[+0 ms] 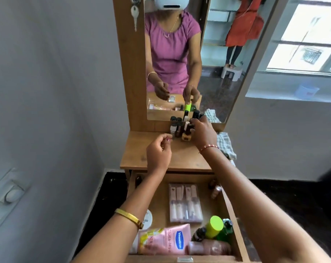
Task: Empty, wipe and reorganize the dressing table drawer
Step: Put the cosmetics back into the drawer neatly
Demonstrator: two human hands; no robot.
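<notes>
Looks like the emptying stage: the drawer (234, 215), below both hands, has plenty in it. Right hand (203, 132) has fingers curled round the bottles (181, 128) on the tabletop (142, 158). Left hand (158, 150) pinches something tiny, can't tell what. Next it probably reaches down for more.

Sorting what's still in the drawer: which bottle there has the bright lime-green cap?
The green bottle by the drawer's right wall, near the front; neighbouring bottles have dark or pinkish tops.
</notes>
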